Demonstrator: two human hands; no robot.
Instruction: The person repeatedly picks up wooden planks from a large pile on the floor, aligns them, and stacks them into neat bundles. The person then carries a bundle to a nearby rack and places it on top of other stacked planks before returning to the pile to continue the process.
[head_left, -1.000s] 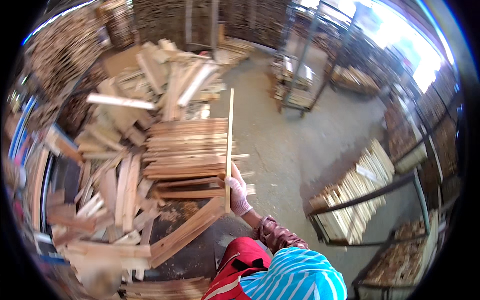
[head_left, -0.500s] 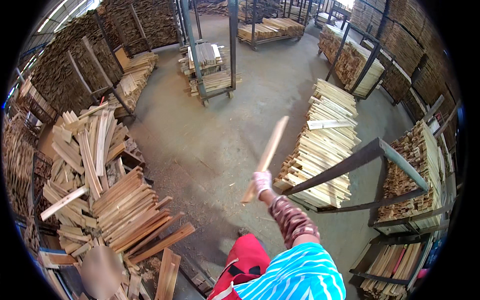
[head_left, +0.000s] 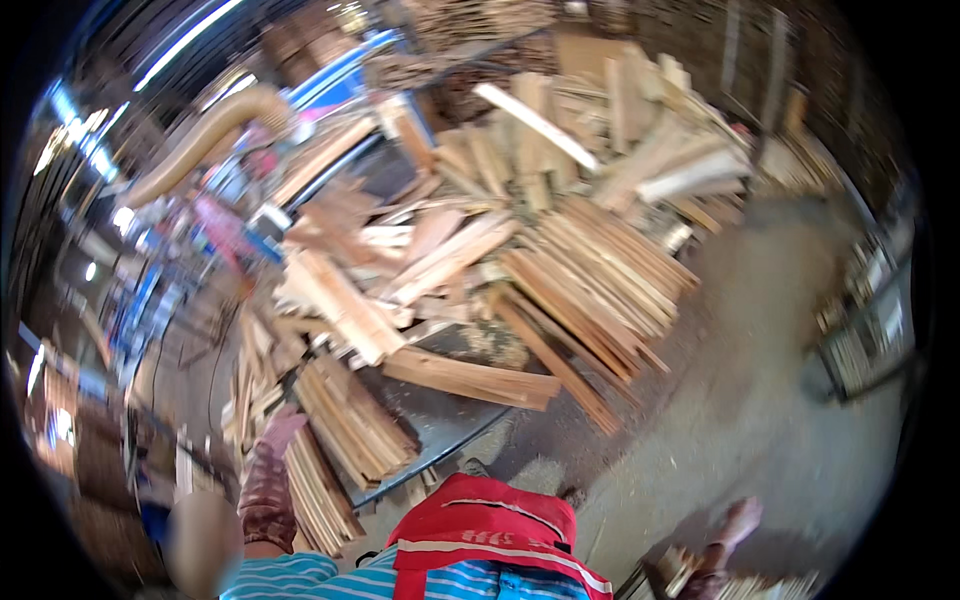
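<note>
My left hand [head_left: 283,425], in a pinkish glove, reaches out at the lower left beside a neat stack of wooden boards [head_left: 355,415]. Its fingers are smeared by motion, so whether it touches the wood is unclear. Away at the lower right is my right hand [head_left: 740,520], also blurred, above some light boards [head_left: 765,585]; no board shows in it. More brown boards [head_left: 590,280] lie side by side in front of me, and a thick loose plank [head_left: 470,377] rests at the edge of a dark tabletop [head_left: 440,445].
A jumbled heap of wood pieces [head_left: 430,245] covers the far part of the table. A beige bent duct [head_left: 205,150] hangs at the upper left. On the right stands a metal rack of boards [head_left: 865,330]. Concrete floor [head_left: 690,440] lies between.
My view has swung left from the aisle to the wood heap. Half a second ago my right hand held a long board; none shows in it now. My left hand has come into view.
</note>
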